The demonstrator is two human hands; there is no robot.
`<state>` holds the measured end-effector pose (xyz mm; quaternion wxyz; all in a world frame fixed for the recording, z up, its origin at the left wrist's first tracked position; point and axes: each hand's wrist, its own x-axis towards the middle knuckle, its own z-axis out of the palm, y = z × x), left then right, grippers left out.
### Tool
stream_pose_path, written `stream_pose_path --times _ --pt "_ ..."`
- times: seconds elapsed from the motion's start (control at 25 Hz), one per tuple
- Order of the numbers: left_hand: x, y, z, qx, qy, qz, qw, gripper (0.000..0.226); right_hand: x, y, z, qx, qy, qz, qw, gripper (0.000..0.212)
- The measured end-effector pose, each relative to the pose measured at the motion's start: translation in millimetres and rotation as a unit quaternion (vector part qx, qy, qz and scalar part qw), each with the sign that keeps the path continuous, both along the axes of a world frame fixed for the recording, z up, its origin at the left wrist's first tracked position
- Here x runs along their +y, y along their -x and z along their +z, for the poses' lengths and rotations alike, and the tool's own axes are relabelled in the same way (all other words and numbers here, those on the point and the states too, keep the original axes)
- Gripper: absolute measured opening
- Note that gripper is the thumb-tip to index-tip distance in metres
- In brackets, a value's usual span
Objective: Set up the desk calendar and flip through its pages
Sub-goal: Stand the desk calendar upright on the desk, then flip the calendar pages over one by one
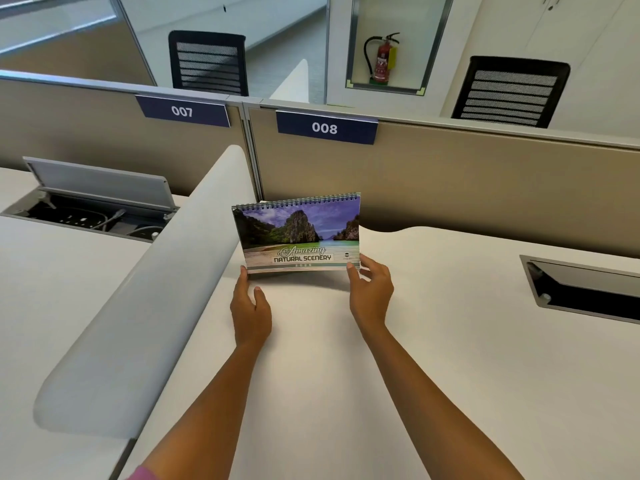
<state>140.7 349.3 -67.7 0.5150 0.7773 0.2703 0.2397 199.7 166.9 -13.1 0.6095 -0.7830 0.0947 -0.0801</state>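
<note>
The desk calendar stands upright on the white table, close to the beige partition, its cover facing the person and its spiral binding running left to right along the top edge. The left hand touches the lower left corner with a fingertip, fingers loosely spread, not clamped. The right hand pinches the lower right corner between thumb and fingers. Both hands sit just in front of the bottom edge, so the cover would likely be lifted from below and swung up and over the binding; the right hand looks better placed to begin.
</note>
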Motion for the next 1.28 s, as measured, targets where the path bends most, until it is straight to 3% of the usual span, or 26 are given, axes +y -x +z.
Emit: stream_pose_path --times 0.12,0.28,0.44,0.56,0.76,0.96,1.28 --pt "1.9 0.3 0.9 -0.009 0.013 0.009 1.0 0.055 -6.2 1.8 11.8 -0.015 -0.018 -0.042 0.999 0.024" --pt "2.0 1.0 1.5 -0.012 0.013 0.017 1.0 0.058 -11.0 1.7 19.5 0.036 -0.046 -0.034 0.998 0.017" --pt "4.1 0.0 0.7 -0.022 0.006 0.018 1.0 0.054 -15.7 7.7 45.1 0.11 -0.217 0.065 0.968 0.013" --pt "2.2 -0.1 2.4 -0.03 0.013 0.022 0.999 0.048 -16.2 12.3 76.7 0.148 -0.356 0.12 0.915 0.029" --pt "4.4 -1.1 0.0 -0.022 0.005 0.028 0.999 0.051 -18.8 13.1 123.5 0.159 -0.483 0.14 0.85 0.06" --pt "1.5 0.2 0.3 -0.014 0.006 0.011 1.0 0.048 -8.2 -4.4 154.3 0.11 -0.488 0.19 0.845 0.068" --pt "-1.9 -0.5 2.2 -0.01 -0.006 0.021 1.0 0.047 10.9 -51.6 171.6 0.085 -0.394 0.198 0.894 0.071"
